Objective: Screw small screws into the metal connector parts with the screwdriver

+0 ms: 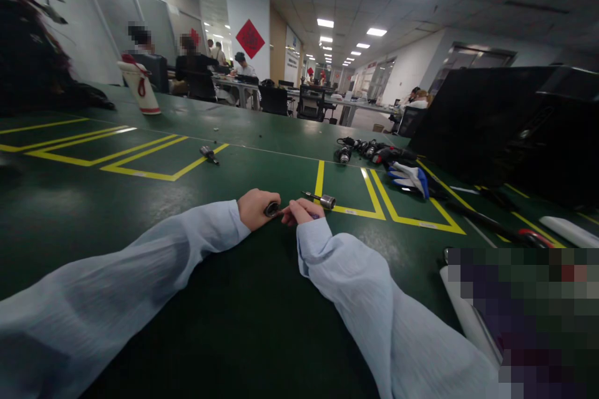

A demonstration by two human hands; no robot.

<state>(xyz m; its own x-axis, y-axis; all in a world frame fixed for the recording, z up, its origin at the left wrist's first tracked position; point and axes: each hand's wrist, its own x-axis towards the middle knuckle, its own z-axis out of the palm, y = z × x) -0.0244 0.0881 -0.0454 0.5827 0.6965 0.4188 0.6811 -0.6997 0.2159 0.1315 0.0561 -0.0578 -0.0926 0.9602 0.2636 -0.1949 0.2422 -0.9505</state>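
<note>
- L hand (255, 209): fingers curled shut round a small round metal socket (272, 209), its open end facing the cam. Hand rests on the green table (140, 212).
- R hand (302, 211): fingers curled, tips pointing L at the socket, touching it or v. near. Can't tell if this hand pinches anything itself.
- Key relation: socket sits betw. the 2 hands, in L's grip, just L of R's fingertips. Its short axis points roughly toward the cam. L hand has it, R is right beside.
- Just beyond R hand's knuckles: a bit w/ thin shaft and knurled metal head (321, 200). Long axis runs L-R, head to the R, lying near a yellow line (319, 174). R hand is the nearer one.
- Further out: 1 more small metal part (208, 153) to the far L. A pile of dark tool parts (369, 151) and a white-blue glove (410, 178) lie to the far R, all well apart from both hands.
- Hard to see: socket's far side is hidden by L fingers, and R palm faces down. Sleeves cover both wrists. Lower R corner is blurred out.
</note>
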